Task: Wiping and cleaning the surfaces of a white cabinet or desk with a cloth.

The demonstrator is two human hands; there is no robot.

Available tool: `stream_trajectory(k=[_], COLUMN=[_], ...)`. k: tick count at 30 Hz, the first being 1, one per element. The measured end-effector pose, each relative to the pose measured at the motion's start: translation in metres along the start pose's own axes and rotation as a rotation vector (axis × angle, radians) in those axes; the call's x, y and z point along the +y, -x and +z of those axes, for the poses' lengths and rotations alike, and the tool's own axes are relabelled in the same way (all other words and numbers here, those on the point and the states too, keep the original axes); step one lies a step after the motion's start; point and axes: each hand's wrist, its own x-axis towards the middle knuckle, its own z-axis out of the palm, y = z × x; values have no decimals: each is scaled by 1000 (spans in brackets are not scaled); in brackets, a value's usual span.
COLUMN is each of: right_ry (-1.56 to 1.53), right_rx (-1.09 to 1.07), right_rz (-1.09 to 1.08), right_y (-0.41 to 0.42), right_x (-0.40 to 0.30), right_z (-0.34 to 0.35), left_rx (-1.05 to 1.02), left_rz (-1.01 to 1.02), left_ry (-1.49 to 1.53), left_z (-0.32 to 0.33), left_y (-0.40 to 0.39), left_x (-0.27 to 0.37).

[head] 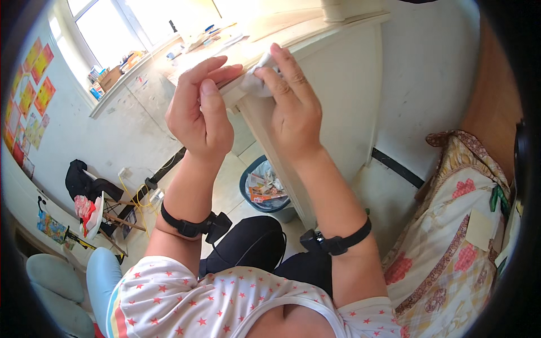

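My right hand (296,105) is shut on a crumpled white tissue or cloth (255,80). It presses the white wad to the front edge of a pale desk (304,44), close to the near corner. My left hand (200,107) is half curled at the desk's left end, thumb apart from the fingers. I see nothing held in it. The left fingertips lie near the desk edge, but whether they touch it I cannot tell. Each forearm wears a black strap with a small device.
Beneath the desk stands a trash bin (266,190) with papers in it. Small items lie along the bright desktop and a windowsill box (110,78). A folding stool (120,217) with clothes is at left, beside yellow cables (141,196). Floral fabric (444,236) covers something at right.
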Motion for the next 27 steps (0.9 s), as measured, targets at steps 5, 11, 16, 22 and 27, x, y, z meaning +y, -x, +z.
stream_trajectory(k=[5, 11, 16, 22, 27], right_ry=[78, 0, 98, 109, 31], right_rx=[19, -9, -76, -51, -127], right_rz=[-15, 49, -88, 15, -34], right_y=[-7, -4, -9, -11, -13], right_x=[30, 0, 4, 16, -7], right_z=[-8, -1, -8, -14, -11], left_rx=[-7, 33, 25, 26, 18], left_rz=[-7, -14, -26, -29, 0], left_ry=[10, -8, -24, 59, 20], left_z=[-1, 2, -1, 1, -1], left_y=[0, 0, 0, 1, 0], left_x=[-1, -2, 0, 0, -1])
